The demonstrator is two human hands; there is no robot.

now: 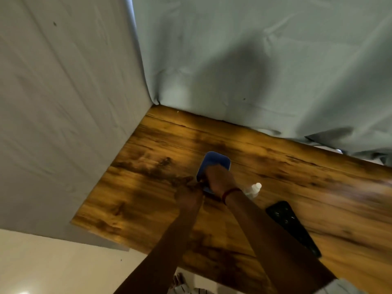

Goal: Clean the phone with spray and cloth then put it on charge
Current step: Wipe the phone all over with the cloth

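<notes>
A blue phone (216, 161) with rounded corners lies on the wooden table (148, 198) near its middle. My right hand (219, 180), with a red thread at the wrist, lies over the phone's near half, and its fingers are blurred. My left hand (188, 195) is at the phone's near-left corner and seems to hold that edge. A small clear spray bottle (254, 189) with a white cap stands just right of my right wrist. No cloth shows in the view.
A black power strip (293, 227) lies on the table to the right of my right forearm. Grey fabric (254, 71) hangs behind the table and a pale sheet (63, 124) hangs along its left side. The table's near edge runs below my arms.
</notes>
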